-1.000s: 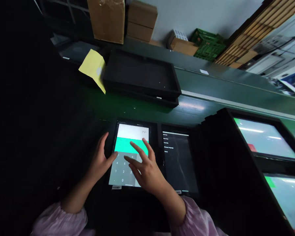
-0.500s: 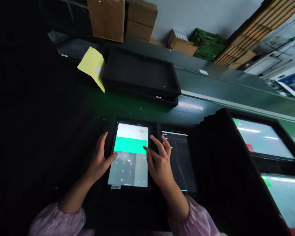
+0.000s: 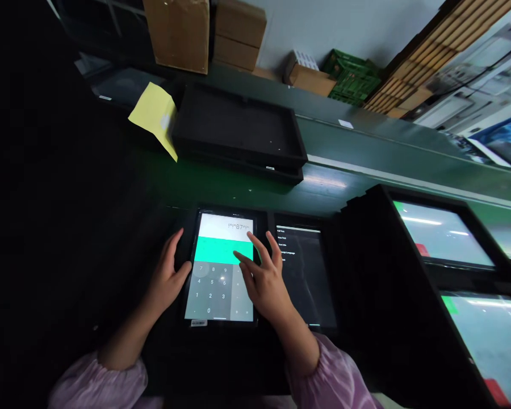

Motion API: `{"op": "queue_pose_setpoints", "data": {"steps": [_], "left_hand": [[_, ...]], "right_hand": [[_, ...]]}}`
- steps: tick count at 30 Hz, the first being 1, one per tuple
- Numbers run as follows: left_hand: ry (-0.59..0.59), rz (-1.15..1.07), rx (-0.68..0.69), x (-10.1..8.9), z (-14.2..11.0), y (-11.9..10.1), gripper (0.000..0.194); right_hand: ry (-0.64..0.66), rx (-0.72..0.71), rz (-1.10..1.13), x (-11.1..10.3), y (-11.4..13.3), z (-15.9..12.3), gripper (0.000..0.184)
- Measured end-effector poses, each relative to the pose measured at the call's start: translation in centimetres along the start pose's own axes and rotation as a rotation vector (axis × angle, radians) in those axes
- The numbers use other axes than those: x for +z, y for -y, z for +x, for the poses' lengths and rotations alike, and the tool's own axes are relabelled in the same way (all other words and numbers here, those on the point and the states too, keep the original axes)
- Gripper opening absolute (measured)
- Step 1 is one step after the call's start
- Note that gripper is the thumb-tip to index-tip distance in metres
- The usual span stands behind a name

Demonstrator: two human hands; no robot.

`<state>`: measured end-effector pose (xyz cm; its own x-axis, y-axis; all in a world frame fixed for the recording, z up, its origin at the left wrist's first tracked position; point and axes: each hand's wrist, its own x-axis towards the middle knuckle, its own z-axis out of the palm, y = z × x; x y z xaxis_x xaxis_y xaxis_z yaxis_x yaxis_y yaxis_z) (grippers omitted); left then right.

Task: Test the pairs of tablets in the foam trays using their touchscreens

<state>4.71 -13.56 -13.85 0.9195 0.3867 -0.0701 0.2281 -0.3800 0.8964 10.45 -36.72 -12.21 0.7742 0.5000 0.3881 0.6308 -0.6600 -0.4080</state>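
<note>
A tablet lies in front of me, its lit screen showing a calculator with a white entry line, a green band and grey number keys. Along its left edge rests my left hand, thumb and fingers apart, holding nothing. Over the right part of the screen is my right hand, fingers spread and one fingertip at the green band; whether it touches the glass I cannot tell. Just right of it, a second tablet shows a dark screen with a short text list, partly covered by my right hand.
Stacked black trays stand behind the tablets, a yellow paper at their left. On the right, a black tray stack carries lit tablets. Farther back are cardboard boxes and a green crate.
My right hand has moved left over the green band, and more characters show on the entry line. My left thumb has drawn back from the screen to the tablet's edge.
</note>
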Motion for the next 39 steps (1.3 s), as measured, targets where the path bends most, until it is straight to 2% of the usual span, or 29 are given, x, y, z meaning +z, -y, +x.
{"op": "queue_pose_setpoints", "data": {"steps": [4,6,9,13,17,21,24,30,36,39], "left_hand": [[0.031,0.018,0.054,-1.0,0.7,0.4,0.068],[0.050,0.006,0.046,-1.5,1.0,0.6,0.071],[0.060,-0.029,0.023,-1.9,1.2,0.6,0.075],[0.053,-0.205,-0.039,-1.6,1.6,0.2,0.072],[0.047,-0.227,-0.069,-0.4,3.6,-0.3,0.077],[-0.014,-0.140,-0.070,0.9,5.8,-0.7,0.082],[-0.084,-0.040,-0.076,1.4,6.7,-1.1,0.078],[-0.144,0.071,-0.090,1.4,6.9,-1.5,0.073],[-0.082,-0.061,-0.027,1.3,6.5,-0.9,0.065],[-0.091,-0.098,-0.030,1.4,6.5,-0.8,0.067]], "right_hand": [[-0.125,0.039,0.010,-1.7,-1.4,-0.1,0.030],[-0.189,0.095,-0.030,-3.2,-3.3,-0.6,0.029],[-0.216,0.167,-0.136,-4.9,-6.6,-1.9,0.030],[-0.212,0.204,-0.167,-4.7,-9.2,-3.1,0.034],[-0.203,0.218,-0.153,-3.9,-9.3,-2.9,0.035],[-0.294,0.221,-0.075,-4.3,-9.2,-3.0,0.036],[-0.345,0.274,-0.008,-4.6,-9.4,-3.3,0.037],[-0.352,0.316,0.049,-4.9,-9.7,-3.2,0.037],[-0.355,0.306,0.112,-5.7,-9.4,-3.0,0.036],[-0.332,0.292,0.122,-5.9,-9.1,-2.9,0.040]]}}
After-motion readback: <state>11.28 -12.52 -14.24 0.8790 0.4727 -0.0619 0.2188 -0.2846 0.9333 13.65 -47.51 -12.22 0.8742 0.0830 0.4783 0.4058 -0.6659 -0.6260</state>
